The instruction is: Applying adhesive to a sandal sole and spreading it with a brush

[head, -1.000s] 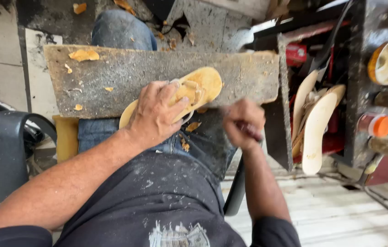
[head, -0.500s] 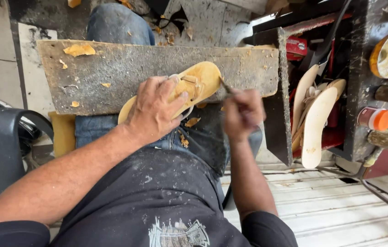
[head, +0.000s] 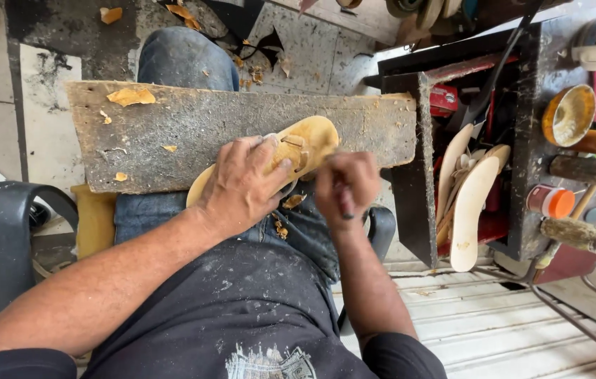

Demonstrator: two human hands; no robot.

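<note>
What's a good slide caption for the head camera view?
Left hand presses a tan sandal sole onto a worn board across the lap; right hand works a dark-handled tool at its edge.

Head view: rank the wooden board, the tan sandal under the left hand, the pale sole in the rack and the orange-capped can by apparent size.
1. wooden board
2. and 3. tan sandal and pale sole: too alike, and the sandal is partly covered by the left hand
4. orange-capped can
</note>
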